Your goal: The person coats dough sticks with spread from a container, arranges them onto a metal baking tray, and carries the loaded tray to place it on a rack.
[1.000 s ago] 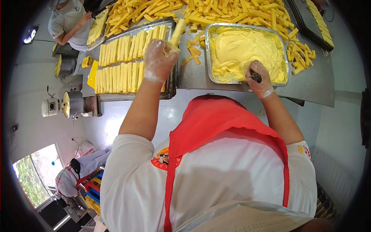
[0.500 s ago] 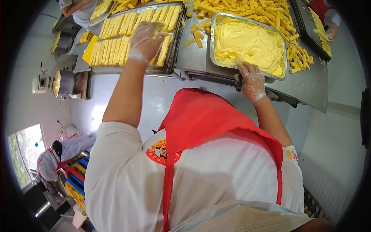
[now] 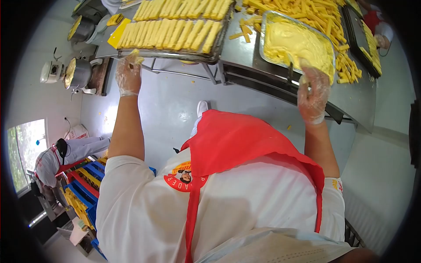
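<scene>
Clear plastic gloves cover both hands. My left hand (image 3: 129,75) is at the front left corner of the baking tray (image 3: 175,53), its fingers curled together with yellow cream on the tips; whether it grips the rim is unclear. Rows of cream-coated yellow sticks (image 3: 171,35) lie on that tray. My right hand (image 3: 314,92) is beside the front rim of a metal pan (image 3: 262,37), holding nothing, with its fingers loosely bent and apart. Pale yellow cream (image 3: 298,41) fills the pan. A dark-handled spreading tool (image 3: 290,72) rests at the pan's front edge, its blade hidden.
Plain yellow sticks (image 3: 315,17) are heaped behind the pan on the steel table (image 3: 243,55). Another tray (image 3: 367,48) holds sticks at the right, near a co-worker (image 3: 382,33). Mixers with bowls (image 3: 78,72) stand left. Another person (image 3: 52,162) bends over coloured crates (image 3: 90,184).
My left hand has moved from above the sticks down to the tray's front left corner. My right hand has let go of the spreading tool and shifted right. The view has also shifted.
</scene>
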The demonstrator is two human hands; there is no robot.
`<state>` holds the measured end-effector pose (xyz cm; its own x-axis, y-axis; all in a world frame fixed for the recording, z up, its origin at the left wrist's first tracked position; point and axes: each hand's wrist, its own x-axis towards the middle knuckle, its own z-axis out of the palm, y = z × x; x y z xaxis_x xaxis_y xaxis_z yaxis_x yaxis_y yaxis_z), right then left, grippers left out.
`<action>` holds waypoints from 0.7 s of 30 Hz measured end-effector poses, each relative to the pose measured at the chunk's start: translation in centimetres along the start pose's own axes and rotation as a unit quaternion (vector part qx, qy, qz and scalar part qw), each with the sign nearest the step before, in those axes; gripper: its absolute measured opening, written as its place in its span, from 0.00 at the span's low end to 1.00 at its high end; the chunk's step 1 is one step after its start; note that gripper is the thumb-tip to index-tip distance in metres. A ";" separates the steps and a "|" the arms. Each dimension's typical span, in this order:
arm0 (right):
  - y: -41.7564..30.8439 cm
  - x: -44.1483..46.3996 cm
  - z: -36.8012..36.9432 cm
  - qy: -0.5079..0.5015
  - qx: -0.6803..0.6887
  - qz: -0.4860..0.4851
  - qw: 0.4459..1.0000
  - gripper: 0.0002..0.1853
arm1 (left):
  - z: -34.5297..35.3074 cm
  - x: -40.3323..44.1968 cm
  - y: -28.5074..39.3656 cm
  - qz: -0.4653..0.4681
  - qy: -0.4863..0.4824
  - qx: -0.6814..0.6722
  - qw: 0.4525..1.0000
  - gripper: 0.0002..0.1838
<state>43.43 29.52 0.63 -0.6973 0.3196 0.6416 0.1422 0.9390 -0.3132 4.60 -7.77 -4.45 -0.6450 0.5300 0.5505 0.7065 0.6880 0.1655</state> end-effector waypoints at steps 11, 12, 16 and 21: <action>-8.1 4.7 19.4 -0.129 0.031 0.041 0.990 0.18 | 7.4 7.3 -31.0 -0.091 0.014 -0.187 0.978 0.14; -8.3 4.8 20.3 -0.146 0.016 0.071 0.987 0.18 | 6.5 8.3 -28.2 -0.269 -0.013 -0.381 0.884 0.14; -8.8 5.2 22.4 -0.183 -0.034 0.163 0.969 0.17 | 11.3 10.7 -32.8 -0.218 -0.078 -0.425 0.875 0.17; -10.8 6.2 22.7 -0.170 -0.072 0.211 0.960 0.18 | 12.7 14.4 -30.9 -0.322 -0.140 -0.469 0.810 0.18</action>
<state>21.64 18.49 -7.94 -0.7416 0.6385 0.2057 0.5410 0.7506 -0.3794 -30.23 -15.12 -12.06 -0.9156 0.3932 -0.0840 0.0215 0.2564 0.9663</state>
